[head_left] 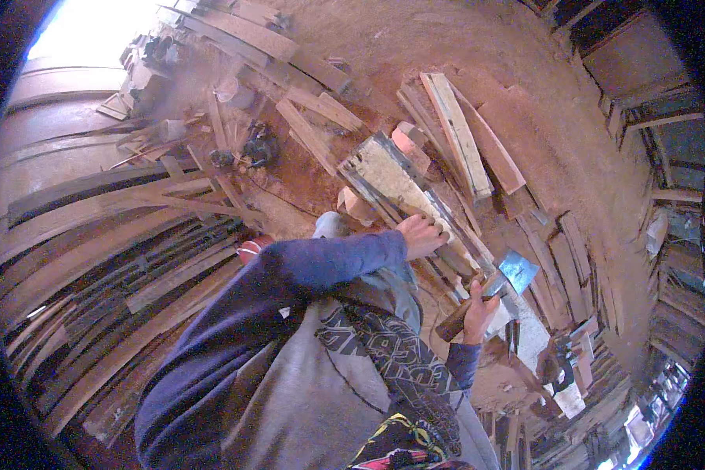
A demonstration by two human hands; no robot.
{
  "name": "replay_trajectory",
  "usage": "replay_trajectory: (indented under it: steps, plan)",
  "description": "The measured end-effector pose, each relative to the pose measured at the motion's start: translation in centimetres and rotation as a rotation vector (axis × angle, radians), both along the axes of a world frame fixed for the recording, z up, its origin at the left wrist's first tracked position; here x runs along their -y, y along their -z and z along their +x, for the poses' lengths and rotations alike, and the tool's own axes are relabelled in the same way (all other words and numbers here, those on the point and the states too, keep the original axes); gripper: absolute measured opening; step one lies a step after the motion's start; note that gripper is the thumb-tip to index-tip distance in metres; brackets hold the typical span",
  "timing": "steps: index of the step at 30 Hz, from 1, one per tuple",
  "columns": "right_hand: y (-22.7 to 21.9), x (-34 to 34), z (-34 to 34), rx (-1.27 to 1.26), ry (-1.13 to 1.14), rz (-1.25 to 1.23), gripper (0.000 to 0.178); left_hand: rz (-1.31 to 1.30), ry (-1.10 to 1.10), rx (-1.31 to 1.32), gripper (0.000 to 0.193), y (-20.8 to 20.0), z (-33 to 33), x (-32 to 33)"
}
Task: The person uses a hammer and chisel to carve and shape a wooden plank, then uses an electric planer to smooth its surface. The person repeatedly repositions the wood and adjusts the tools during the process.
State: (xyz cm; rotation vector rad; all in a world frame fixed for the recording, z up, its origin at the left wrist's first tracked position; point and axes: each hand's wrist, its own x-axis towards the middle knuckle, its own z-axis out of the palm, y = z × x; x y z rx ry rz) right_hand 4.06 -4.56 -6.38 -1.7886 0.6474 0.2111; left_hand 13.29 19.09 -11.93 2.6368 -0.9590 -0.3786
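A long pale timber beam (403, 188) with dark, rough edges runs diagonally in front of me. My left hand (424, 237) is closed at its near side, fingers curled; whatever they hold is hidden. Lower along the beam, my right hand (480, 312) wraps round a wooden-handled tool (453, 323), whose thick brown end sticks out to the left. Grey metal shows above that hand, but the tool's exact kind is unclear. Just beyond lies a shiny blue flat piece (518, 271).
Loose boards (458, 137) lie beyond the beam, beside an orange-pink block (411, 146). Stacked planks (110, 227) fill the left side. A dark power tool (258, 146) sits on the dusty brown ground (415, 39). More timber lies at the right.
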Motion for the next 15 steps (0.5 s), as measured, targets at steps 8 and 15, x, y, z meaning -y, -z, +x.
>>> replay_trajectory:
  steps: [8,15]
  plan:
    - [-1.1,-0.4,-1.4,0.027,0.180,0.160,0.055,-0.297,-0.154,0.198,0.031,-6.0,8.6,-2.9]
    - [0.8,-1.4,-4.7,0.200,0.335,0.129,0.041,-0.186,0.229,0.010,0.024,-6.3,4.0,-3.2]
